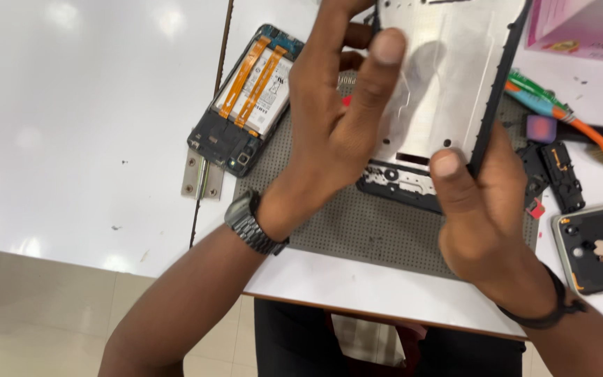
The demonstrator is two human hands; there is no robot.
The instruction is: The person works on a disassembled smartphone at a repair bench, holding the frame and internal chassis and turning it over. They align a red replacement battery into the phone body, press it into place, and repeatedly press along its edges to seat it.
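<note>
**Phone frame lifted in both hands, other parts stripped and spread out**

Nearest the camera, the right hand (486,230) pinches the lower right corner of a silver phone mid-frame (448,77), thumb on its face and fingers hidden behind the dark edge. The left hand (343,112) grips the frame's left side, thumb laid flat on the bare metal plate, the other fingers curled behind. The frame is held tilted above a grey perforated work mat (357,216), well clear of it.

Judging from how things lie, the teardown looks far along: the frame is bare of screen and board, a black inner cover (399,185) lies on the mat just below the frame, and small black parts (560,174) sit right of the frame. Nothing shown looks reassembled yet.

Left of the frame lies an opened phone (249,105) with battery and orange ribbon cables exposed. Right of it are a dark back cover (598,244), an orange-and-green brush (567,115), and a pink box (581,24) at the far corner.

The surface (71,126) is glossy white, reflecting ceiling lights; pale floor tiles (50,314) show below its near edge.
</note>
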